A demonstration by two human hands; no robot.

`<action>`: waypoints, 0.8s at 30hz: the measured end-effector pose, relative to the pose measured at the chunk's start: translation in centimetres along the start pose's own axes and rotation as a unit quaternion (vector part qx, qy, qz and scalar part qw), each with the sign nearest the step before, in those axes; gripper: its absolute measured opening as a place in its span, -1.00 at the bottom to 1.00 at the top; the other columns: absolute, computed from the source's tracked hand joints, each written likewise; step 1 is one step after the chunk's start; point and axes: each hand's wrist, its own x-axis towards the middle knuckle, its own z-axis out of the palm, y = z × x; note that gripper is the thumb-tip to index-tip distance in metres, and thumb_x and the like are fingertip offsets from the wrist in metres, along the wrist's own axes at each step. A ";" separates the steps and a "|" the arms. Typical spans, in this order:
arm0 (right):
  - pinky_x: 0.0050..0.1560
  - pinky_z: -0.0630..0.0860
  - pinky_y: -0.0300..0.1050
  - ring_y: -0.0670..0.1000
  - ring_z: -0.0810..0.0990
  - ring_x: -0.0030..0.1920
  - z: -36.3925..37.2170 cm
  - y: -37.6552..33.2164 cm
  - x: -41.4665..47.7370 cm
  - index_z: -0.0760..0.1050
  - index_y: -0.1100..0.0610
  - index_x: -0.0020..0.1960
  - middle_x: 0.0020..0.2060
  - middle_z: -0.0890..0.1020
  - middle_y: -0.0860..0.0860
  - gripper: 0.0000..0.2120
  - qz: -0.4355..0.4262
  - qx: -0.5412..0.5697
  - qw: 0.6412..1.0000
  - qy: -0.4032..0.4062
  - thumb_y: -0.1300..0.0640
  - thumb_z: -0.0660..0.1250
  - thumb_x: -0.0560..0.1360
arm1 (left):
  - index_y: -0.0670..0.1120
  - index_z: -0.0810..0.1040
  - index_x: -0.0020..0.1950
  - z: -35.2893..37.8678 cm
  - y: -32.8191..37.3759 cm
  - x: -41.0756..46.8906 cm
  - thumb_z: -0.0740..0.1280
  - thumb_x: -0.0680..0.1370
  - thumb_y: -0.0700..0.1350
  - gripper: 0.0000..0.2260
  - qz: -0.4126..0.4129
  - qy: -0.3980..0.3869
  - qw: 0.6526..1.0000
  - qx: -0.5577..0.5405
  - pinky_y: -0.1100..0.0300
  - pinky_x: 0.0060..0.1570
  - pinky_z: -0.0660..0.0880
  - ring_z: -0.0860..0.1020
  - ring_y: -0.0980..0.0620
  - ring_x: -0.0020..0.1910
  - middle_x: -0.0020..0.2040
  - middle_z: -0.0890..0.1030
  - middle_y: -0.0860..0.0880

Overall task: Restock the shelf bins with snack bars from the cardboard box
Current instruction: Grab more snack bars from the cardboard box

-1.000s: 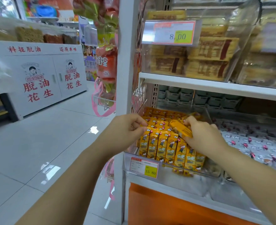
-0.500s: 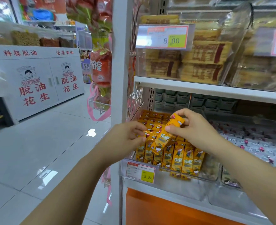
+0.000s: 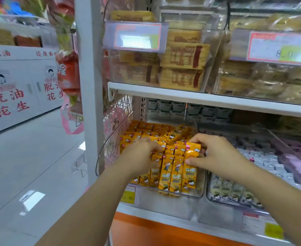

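A clear plastic shelf bin (image 3: 190, 195) on the lower shelf holds several orange snack bars (image 3: 171, 173) standing in rows. My right hand (image 3: 215, 155) pinches the rightmost orange bar (image 3: 190, 162) of the front row between thumb and fingers, the bar upright among the others. My left hand (image 3: 142, 155) lies over the left bars with curled fingers gripping them; it is motion-blurred. One loose orange bar (image 3: 177, 133) lies tilted on top of the back rows. The cardboard box is not in view.
To the right stands a second clear bin (image 3: 234, 201) with pale snack bars. Above, a white shelf (image 3: 199, 98) carries bins of wrapped biscuits with price tags. A white upright post (image 3: 89, 86) stands at left, beside a tiled aisle floor (image 3: 31, 166).
My right hand brought the orange bar down from above the bin and stood it at the right end of the front row. My left hand slid forward onto the bars.
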 end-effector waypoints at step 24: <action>-0.07 0.44 -0.09 0.09 0.52 0.07 3.6 -2.2 2.7 0.47 0.02 0.24 0.01 0.57 0.03 -0.54 -0.038 -0.234 0.961 -0.143 -0.08 0.46 0.41 | 0.15 0.37 0.41 0.7 -2.4 0.8 0.39 0.52 -0.10 -0.52 -0.011 0.015 0.997 0.073 0.08 0.28 0.35 0.21 -0.04 0.30 0.35 0.29 0.02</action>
